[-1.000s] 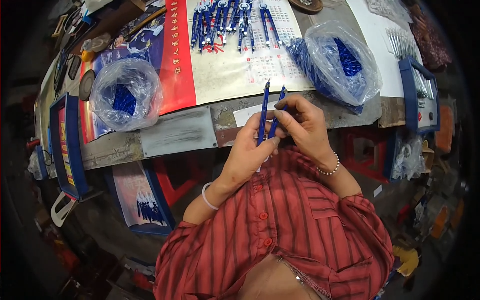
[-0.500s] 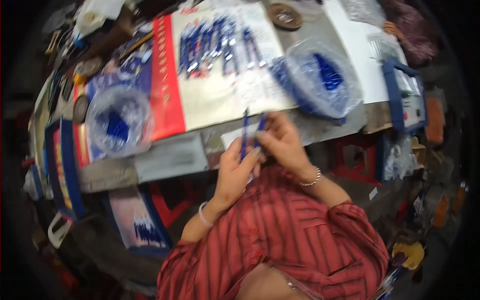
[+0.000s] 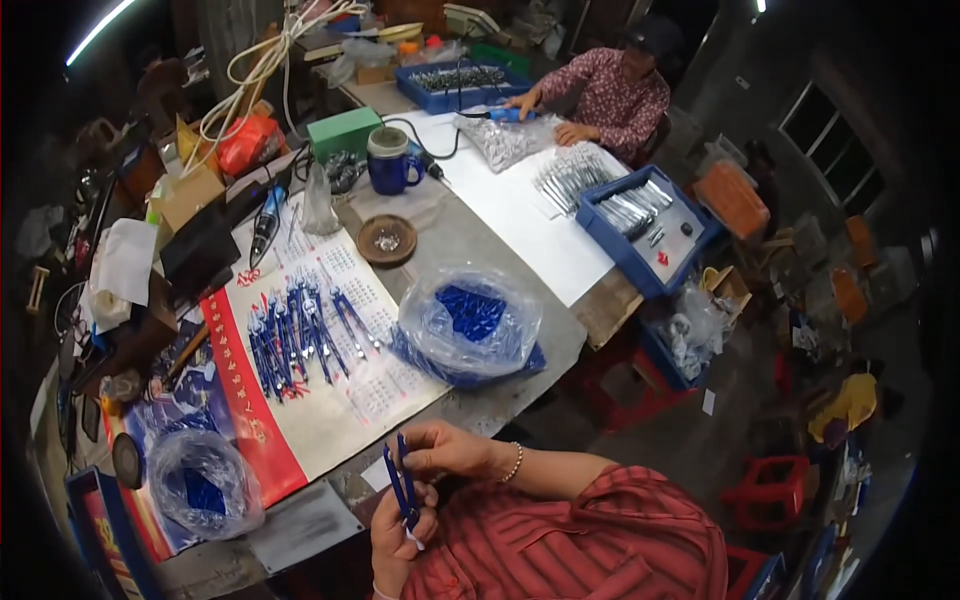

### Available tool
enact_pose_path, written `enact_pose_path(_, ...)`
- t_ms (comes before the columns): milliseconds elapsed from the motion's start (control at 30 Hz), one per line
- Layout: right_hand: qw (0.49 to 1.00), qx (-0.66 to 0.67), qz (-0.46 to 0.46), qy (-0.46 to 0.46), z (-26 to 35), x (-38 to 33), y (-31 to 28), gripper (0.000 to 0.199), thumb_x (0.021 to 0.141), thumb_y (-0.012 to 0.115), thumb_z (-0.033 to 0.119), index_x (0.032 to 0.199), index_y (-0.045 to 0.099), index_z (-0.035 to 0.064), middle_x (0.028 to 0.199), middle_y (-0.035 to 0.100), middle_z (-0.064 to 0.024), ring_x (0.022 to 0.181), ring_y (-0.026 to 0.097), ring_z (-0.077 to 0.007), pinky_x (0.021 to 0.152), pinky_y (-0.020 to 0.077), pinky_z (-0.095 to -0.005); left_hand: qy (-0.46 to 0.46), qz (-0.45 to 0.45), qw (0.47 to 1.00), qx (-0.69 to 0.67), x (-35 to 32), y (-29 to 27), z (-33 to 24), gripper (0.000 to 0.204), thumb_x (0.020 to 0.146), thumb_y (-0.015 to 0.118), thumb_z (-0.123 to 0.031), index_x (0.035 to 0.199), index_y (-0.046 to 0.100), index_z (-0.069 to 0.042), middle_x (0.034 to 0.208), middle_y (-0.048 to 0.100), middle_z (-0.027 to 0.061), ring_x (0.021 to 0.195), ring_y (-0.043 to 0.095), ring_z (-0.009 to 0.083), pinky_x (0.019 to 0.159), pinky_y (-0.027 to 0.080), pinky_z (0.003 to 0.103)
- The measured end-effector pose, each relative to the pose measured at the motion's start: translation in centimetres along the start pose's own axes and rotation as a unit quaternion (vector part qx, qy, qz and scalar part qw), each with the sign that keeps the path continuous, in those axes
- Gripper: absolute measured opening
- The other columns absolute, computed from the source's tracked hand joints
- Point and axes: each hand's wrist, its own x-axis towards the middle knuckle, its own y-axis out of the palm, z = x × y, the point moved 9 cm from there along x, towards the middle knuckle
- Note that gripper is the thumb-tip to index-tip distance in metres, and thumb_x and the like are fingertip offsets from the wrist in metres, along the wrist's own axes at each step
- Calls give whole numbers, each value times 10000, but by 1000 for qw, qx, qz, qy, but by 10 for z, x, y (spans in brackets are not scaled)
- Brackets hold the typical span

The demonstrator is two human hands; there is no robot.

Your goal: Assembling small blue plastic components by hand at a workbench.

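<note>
A slim blue V-shaped implement (image 3: 399,487) is gripped by the left hand (image 3: 398,532) and pinched near one tip by the right hand (image 3: 445,452), beside the near edge of the grey worktable (image 3: 460,230). Bare surface is seen between a clear, blue-filled plastic bag (image 3: 523,330) and a white paper sheet (image 3: 560,255).

Place: workshop | on my desk (image 3: 465,232): row of matching blue pieces (image 3: 305,325), plastic bag (image 3: 428,325) of blue parts (image 3: 472,312), blue tray (image 3: 619,252) of metal pieces (image 3: 630,208) | across from me: co-worker (image 3: 615,95) gripping a blue tool (image 3: 510,115) | overhead: strip light (image 3: 100,32)
</note>
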Motion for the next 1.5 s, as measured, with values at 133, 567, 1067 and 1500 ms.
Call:
enact_pose_path(133, 997, -78, 17, -11, -4, 9, 1, 139, 903, 591, 153, 1008, 574, 63, 852, 563, 61, 779, 506, -9, 661, 431, -180, 22, 43, 999, -19, -4, -1, -4, 260, 884, 555, -244, 1017, 511, -25, 836, 533, 113, 438, 465, 168, 392, 349, 272)
enact_pose_path(567, 989, -127, -80, -5, -2, 33, -20, 203, 890, 602, 189, 1020, 573, 36, 809, 591, -6, 604, 504, -45, 535, 406, -178, 208, -104, 955, 182, -39, -10, -56, 153, 915, 508, -215, 949, 470, -71, 714, 544, 78, 416, 484, 133, 353, 378, 225)
enact_pose_path(1067, 931, -277, -233, -43, 39, 77, -8, 135, 896, 566, 202, 863, 591, 73, 709, 547, 19, 601, 491, -49, 534, 427, -196, 264, -270, 892, 247, -96, -37, -84, 96, 921, 488, -121, 856, 495, -50, 680, 545, 47, 500, 523, 106, 461, 412, 222)
enact_pose_path(1500, 734, -644, 176, -125, -32, 259, 172, 213, 774, 588, 116, 941, 577, -15, 790, 606, -196, 757, 624, -326, 680, 473, -403, 313, -339, 860, 219, -148, -69, -73, 98, 914, 497, -123, 882, 499, -31, 744, 575, 81, 512, 524, 106, 484, 432, 233)
